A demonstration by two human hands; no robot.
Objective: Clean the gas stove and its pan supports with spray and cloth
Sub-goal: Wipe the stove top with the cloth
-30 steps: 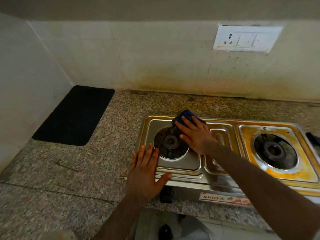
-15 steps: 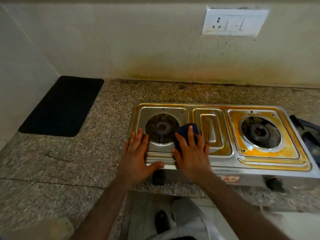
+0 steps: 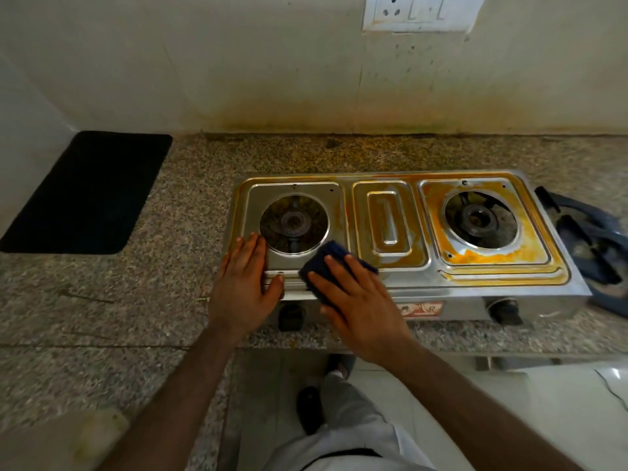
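Note:
A two-burner steel gas stove (image 3: 401, 287) sits on the granite counter, its pan supports taken off. Orange grease stains ring the right burner (image 3: 480, 220) and the middle panel; the area round the left burner (image 3: 294, 223) looks cleaner. My right hand (image 3: 356, 300) presses a dark blue cloth (image 3: 323, 261) flat on the stove's front edge, just right of the left burner. My left hand (image 3: 243, 287) rests flat with straight fingers on the stove's front left corner. Dark pan supports (image 3: 593, 246) lie on the counter to the right of the stove.
A black mat (image 3: 88, 192) lies on the counter at the far left. A stained tiled wall with a white switch socket (image 3: 421, 10) runs behind. The counter's front edge is under my wrists, with floor and my legs below.
My right hand has drawn the cloth from the back of the left burner area toward the stove's front edge. My left hand has stayed on the front left corner.

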